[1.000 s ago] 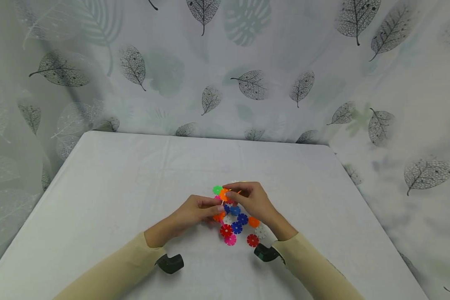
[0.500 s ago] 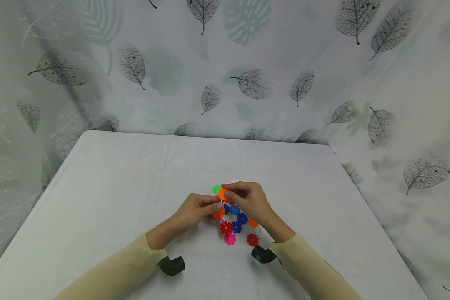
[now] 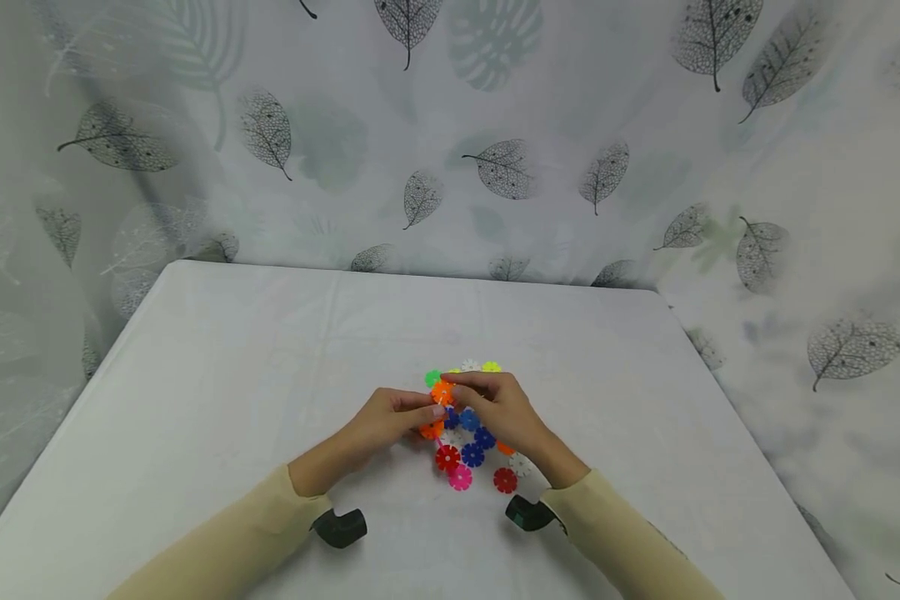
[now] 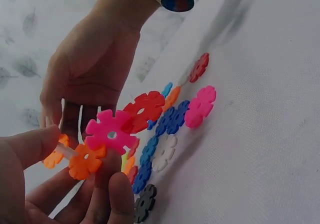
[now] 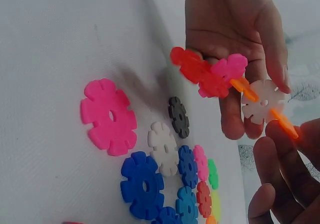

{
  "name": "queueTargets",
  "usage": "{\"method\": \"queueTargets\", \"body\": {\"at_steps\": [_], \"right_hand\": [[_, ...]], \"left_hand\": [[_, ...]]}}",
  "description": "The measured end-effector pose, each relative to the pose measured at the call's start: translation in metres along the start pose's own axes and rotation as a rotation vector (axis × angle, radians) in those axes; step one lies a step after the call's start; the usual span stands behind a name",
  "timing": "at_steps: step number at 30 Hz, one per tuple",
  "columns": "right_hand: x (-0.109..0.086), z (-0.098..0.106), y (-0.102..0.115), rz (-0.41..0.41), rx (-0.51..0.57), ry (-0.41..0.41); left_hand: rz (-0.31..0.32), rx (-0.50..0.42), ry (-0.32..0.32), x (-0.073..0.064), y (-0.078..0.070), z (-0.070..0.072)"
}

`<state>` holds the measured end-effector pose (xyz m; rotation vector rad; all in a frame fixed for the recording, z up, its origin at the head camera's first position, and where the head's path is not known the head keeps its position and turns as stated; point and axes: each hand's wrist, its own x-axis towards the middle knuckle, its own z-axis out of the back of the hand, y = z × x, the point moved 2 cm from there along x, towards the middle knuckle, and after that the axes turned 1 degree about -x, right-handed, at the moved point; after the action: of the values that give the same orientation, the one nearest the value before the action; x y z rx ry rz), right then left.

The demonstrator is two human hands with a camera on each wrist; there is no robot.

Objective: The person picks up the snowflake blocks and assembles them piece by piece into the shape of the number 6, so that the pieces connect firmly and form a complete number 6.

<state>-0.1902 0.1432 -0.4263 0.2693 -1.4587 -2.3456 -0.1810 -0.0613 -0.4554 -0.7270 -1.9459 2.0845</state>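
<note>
A short chain of notched plastic snowflake discs hangs between my hands. In the right wrist view it runs from a red disc (image 5: 192, 66) through a pink disc (image 5: 231, 68) and an orange disc (image 5: 244, 89) to a white disc (image 5: 257, 109), with another orange disc (image 5: 285, 123) at the far end. My left hand (image 3: 386, 423) pinches the white disc between thumb and fingers. Just across from it, my right hand (image 3: 501, 408) pinches the end orange disc, which stands edge-on in the white one. Its fingertips partly hide that disc.
Loose discs lie under and around the hands on the white-covered table (image 3: 255, 350): a pink disc (image 5: 108, 116), a blue disc (image 5: 142, 185), a white disc (image 5: 163, 149), a dark grey disc (image 5: 178, 117) and several more. A leaf-patterned curtain (image 3: 330, 142) stands behind the table.
My right hand has lowered slightly, exposing yellow and white discs behind it. The held chain, with its red disc, has shifted slightly left. Both hands keep their grip.
</note>
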Motion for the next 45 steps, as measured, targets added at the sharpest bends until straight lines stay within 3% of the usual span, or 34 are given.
{"method": "queueTargets", "body": {"at_steps": [12,19,24,29,38,45], "right_hand": [[-0.003,0.002,0.007,-0.016,0.029,-0.003],[-0.003,0.013,-0.007,-0.027,-0.043,-0.206],[-0.004,0.027,-0.013,-0.053,-0.079,-0.355],[-0.005,0.041,-0.019,-0.083,-0.08,-0.454],[-0.013,0.066,-0.028,-0.148,-0.058,-0.557],[-0.024,0.081,-0.039,-0.245,-0.076,-0.552]], "left_hand": [[0.002,0.04,-0.039,-0.002,-0.006,0.001],[0.07,0.031,-0.107,-0.001,-0.004,0.002],[0.078,0.021,-0.153,-0.002,-0.004,0.004],[0.076,0.005,-0.204,-0.003,-0.004,0.007],[0.091,0.018,-0.292,-0.004,-0.006,0.009],[0.134,-0.029,-0.315,-0.002,-0.005,0.01]]}}
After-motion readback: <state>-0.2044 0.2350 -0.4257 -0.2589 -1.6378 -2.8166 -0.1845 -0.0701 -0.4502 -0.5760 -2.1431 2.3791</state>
